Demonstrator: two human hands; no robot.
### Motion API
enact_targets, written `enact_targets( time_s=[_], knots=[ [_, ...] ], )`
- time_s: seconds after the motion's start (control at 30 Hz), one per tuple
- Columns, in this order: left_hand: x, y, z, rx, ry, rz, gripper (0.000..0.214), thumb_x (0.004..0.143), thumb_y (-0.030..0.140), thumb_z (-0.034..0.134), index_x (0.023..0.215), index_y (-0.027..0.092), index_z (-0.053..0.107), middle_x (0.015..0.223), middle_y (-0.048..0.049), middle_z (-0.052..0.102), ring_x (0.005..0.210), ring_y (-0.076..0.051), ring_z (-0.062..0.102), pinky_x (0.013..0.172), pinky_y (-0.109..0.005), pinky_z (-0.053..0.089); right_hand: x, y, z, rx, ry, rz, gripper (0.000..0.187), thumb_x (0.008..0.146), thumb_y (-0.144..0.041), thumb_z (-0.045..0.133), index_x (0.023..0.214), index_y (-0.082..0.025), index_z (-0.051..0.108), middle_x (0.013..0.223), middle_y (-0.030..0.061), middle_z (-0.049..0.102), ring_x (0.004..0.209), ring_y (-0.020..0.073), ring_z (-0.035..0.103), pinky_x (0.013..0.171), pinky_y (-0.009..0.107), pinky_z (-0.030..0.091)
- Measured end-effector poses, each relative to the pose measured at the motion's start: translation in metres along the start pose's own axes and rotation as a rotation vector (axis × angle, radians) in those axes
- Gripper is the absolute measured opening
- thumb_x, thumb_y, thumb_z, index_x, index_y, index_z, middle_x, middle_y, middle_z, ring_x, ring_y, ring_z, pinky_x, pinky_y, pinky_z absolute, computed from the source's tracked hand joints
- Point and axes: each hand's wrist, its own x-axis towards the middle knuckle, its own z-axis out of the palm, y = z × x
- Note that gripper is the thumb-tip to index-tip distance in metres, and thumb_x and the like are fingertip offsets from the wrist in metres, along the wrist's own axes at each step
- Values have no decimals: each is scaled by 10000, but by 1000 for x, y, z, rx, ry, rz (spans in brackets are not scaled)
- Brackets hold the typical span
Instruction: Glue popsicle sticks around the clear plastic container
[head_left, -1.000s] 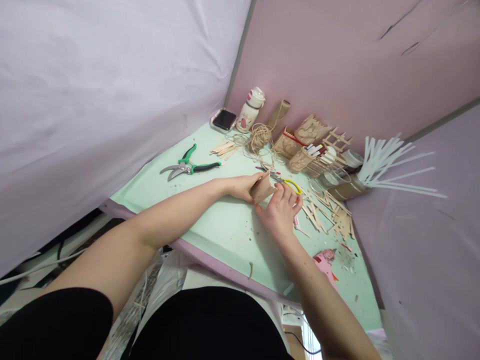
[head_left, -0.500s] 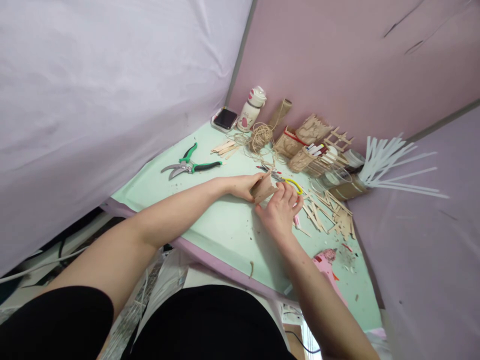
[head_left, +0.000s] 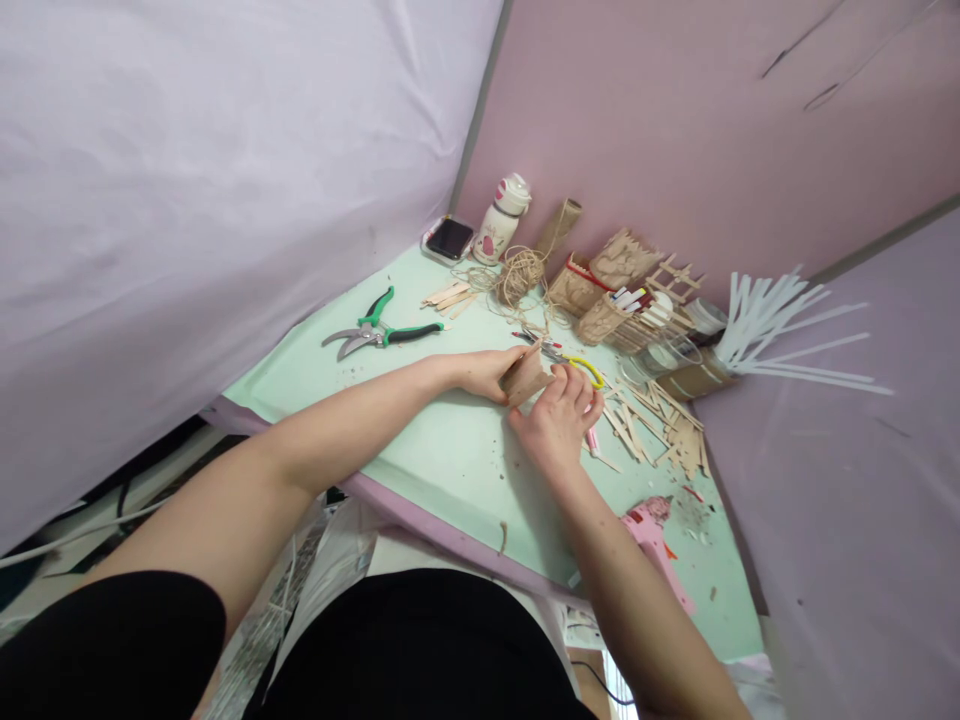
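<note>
A small panel of glued wooden craft sticks (head_left: 524,377) stands tilted on the mint-green table top (head_left: 450,450). My left hand (head_left: 484,372) grips its left side with curled fingers. My right hand (head_left: 559,418) presses its fingers against the panel's right edge. Yellow-handled scissors (head_left: 581,366) lie just behind my right hand. Loose craft sticks (head_left: 660,425) are scattered to the right of it.
Green-handled pruning shears (head_left: 379,332) lie at the left. At the back stand a phone (head_left: 448,239), a white bottle (head_left: 500,220), a twine ball (head_left: 519,275), stick baskets with markers (head_left: 622,300) and white strips (head_left: 780,335). A pink glue gun (head_left: 654,540) lies front right.
My right hand has shifted slightly left and closer against the panel. The left hand and the panel stay where they were.
</note>
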Motion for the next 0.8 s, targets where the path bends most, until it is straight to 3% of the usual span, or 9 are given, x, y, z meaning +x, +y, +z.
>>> enact_targets(
  time_s=[0.4,0.8],
  knots=[
    [0,-3,2,16,-3,-13,801,628,251,713,1334,157,346,1269,-127,594,1120,-256,603,887,-313,486,2,7,-2,-9,-7,-60,745,678,-313,591,1348,-92,352,1406,224,417,1319,335,309,1111,542,164],
    [0,2,0,39,-8,-23,754,638,268,709,1304,143,379,1265,-133,595,1095,-261,609,855,-307,485,2,7,-1,-8,-50,-22,721,678,-313,586,1328,-88,372,1409,218,423,1328,332,301,1122,534,154]
  ],
)
